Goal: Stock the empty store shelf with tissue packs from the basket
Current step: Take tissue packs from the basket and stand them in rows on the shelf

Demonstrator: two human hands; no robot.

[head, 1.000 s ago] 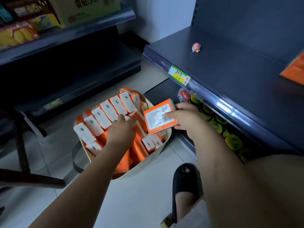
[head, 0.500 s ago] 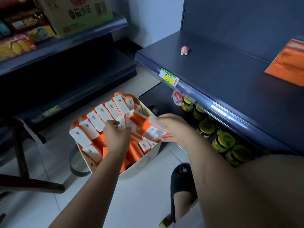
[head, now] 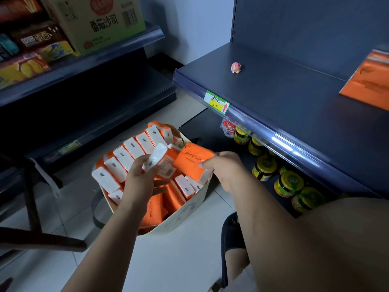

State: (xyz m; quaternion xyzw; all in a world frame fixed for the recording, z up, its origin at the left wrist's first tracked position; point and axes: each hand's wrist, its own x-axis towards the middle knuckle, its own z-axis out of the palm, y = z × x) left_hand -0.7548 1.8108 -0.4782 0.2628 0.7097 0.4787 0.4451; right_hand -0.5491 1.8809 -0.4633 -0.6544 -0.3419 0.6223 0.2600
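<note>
A beige basket (head: 185, 216) on the floor holds several orange-and-white tissue packs (head: 124, 158). My left hand (head: 140, 180) grips one pack (head: 159, 158) by its white end, lifted just above the others. My right hand (head: 226, 168) holds an orange pack (head: 192, 163) flat over the basket's right side. The dark blue shelf (head: 294, 106) lies to the right, above the basket. One orange pack (head: 370, 81) lies flat at its far right edge.
A small pink toy (head: 235, 67) sits on the shelf near its left end, and a price tag (head: 216, 102) hangs on the front rail. Jars (head: 288, 183) fill the shelf below. A cardboard box (head: 94, 22) and snacks stand on the left rack. My slippered foot (head: 233, 234) is by the basket.
My right hand turned its pack from label-up to orange face up and lowered it over the basket. My left hand closed on a pack and lifted it from the row.
</note>
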